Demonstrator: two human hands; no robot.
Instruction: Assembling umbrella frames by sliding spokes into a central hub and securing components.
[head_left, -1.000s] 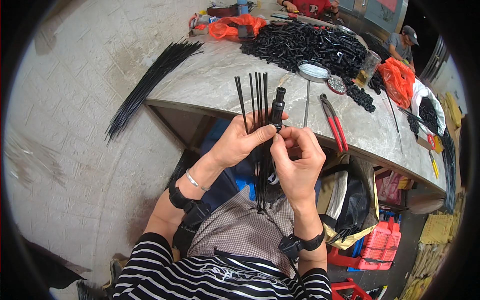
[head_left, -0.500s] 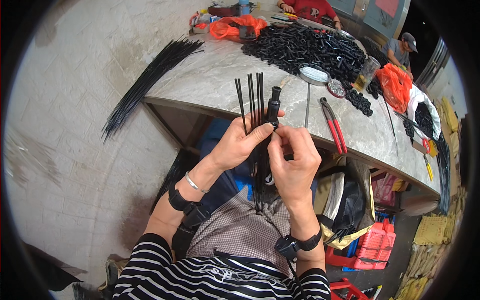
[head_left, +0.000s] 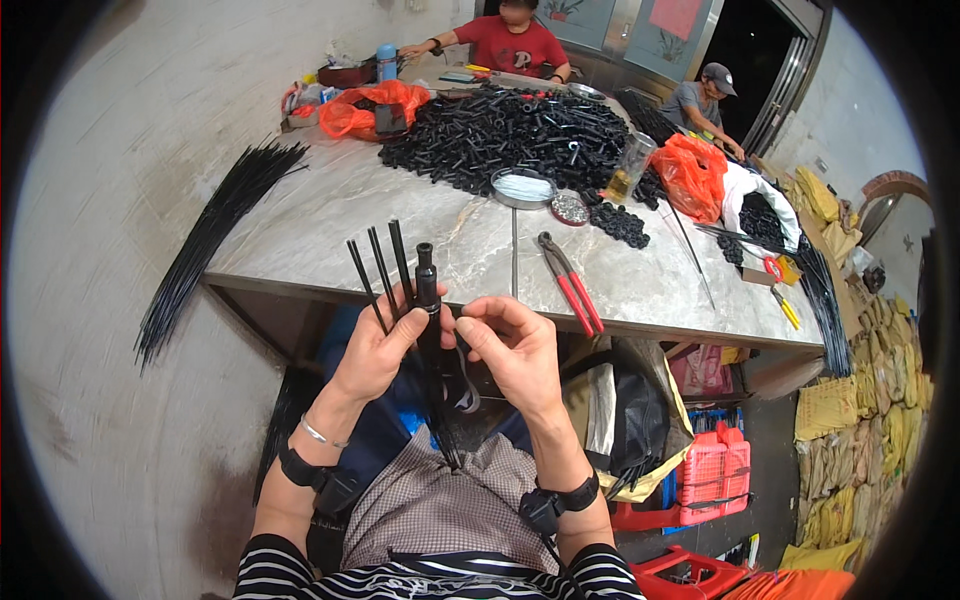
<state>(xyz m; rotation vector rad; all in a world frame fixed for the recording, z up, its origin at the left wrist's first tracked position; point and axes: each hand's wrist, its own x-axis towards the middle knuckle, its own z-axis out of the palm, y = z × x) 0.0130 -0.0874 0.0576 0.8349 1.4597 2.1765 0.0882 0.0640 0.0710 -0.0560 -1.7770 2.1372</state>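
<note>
My left hand (head_left: pixel 374 358) is closed round a black stepped tube fitting (head_left: pixel 427 278) and several thin black rods (head_left: pixel 380 262). The fitting stands upright above the thumb, and the rods fan out to its left. Their lower ends run down toward my lap, over a checked apron (head_left: pixel 420 510). Just right of the fitting, my right hand (head_left: pixel 522 358) has its thumb and forefinger pinched together; whatever lies between them is too small to make out. A thin, curled greyish strip (head_left: pixel 468 398) hangs below, between the hands.
On the marble-patterned table (head_left: pixel 330 225) are a heap of black fittings (head_left: pixel 480 130), red-handled pliers (head_left: pixel 572 285), a round tin (head_left: pixel 522 188) and a bundle of black rods (head_left: pixel 215 240). Two people sit beyond. A bag (head_left: pixel 635 415) and red plastic stools (head_left: pixel 712 480) stand at lower right.
The view has swung up and right, so the table and people show more fully. My right hand has moved slightly away from the fitting, which stays in my left hand with the rods.
</note>
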